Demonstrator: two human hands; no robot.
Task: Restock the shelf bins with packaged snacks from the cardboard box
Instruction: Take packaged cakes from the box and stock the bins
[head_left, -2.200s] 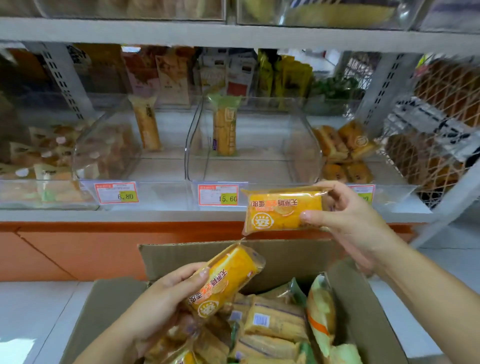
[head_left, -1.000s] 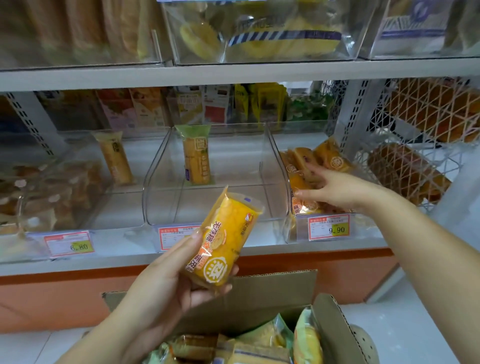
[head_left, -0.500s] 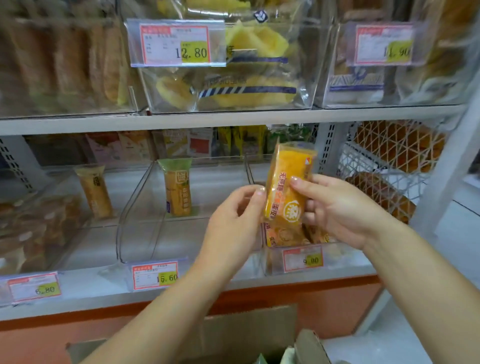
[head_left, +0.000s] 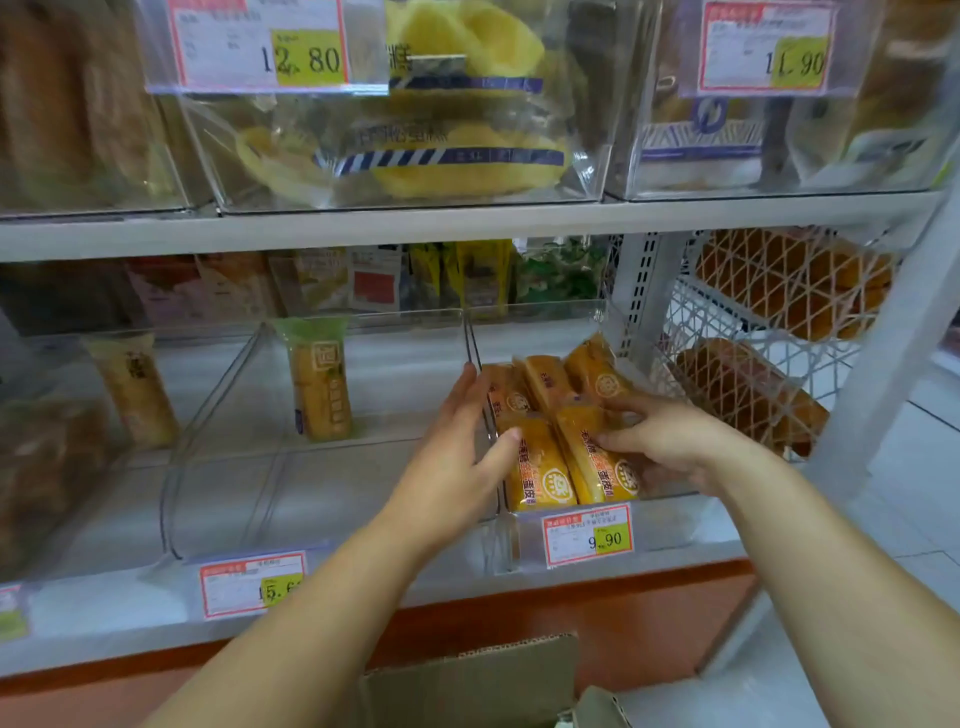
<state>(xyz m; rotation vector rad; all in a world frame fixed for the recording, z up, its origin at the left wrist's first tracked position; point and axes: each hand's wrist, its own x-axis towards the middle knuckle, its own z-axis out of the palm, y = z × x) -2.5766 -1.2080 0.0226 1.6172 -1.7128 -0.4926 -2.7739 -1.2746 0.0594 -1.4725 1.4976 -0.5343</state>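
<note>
Several orange snack packets lie in the clear shelf bin (head_left: 670, 519) that carries a 9.90 price tag. My right hand (head_left: 665, 441) reaches in from the right and pinches the front right packet (head_left: 597, 462) between fingers and thumb. My left hand (head_left: 452, 452) is flat with straight fingers along the bin's left divider, its thumb touching the front left packet (head_left: 540, 473). Only the flap of the cardboard box (head_left: 467, 686) shows at the bottom edge.
The middle bin (head_left: 234, 519) holds one upright green-topped packet (head_left: 319, 379); a bin further left holds another upright packet (head_left: 135, 389). Above, an upper shelf (head_left: 467, 223) carries bins of yellow cakes. A white wire basket (head_left: 753, 374) of bread stands at the right.
The packet passed from my left hand to my right and now sits in the 9.90 bin. Both hands moved forward to the bin. The view tilted up, and most of the box dropped out of sight.
</note>
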